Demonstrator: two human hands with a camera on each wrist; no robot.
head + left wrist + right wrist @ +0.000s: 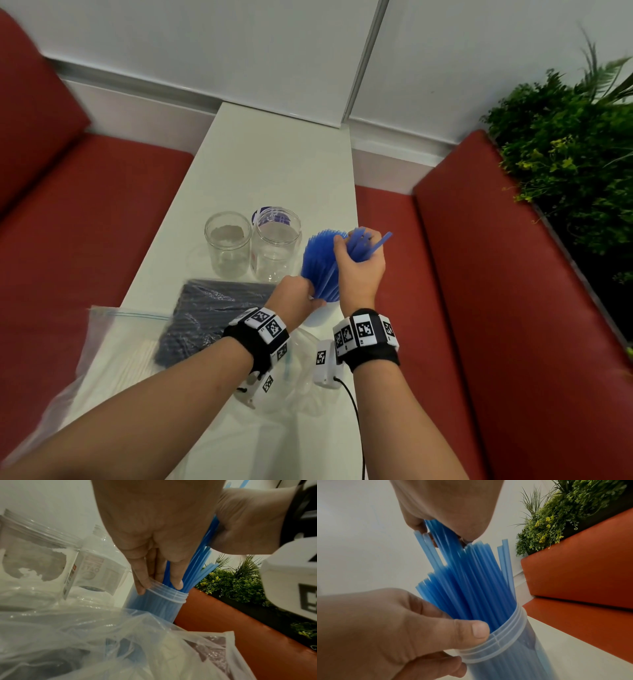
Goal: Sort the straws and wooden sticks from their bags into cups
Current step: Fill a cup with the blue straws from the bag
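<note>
left hand grips cup rim | right hand clutches blue straws, apparently inside cup

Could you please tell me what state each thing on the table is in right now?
blue straws: standing in the frosted cup, fanned at the top.
frosted cup: upright, lidless, packed with straws.
left hand: holding the cup's rim.
right hand: gripping a bunch of straws.
two clear jars: upright, lidless, no straws inside.
bag of dark straws: lying flat, still full.
</note>
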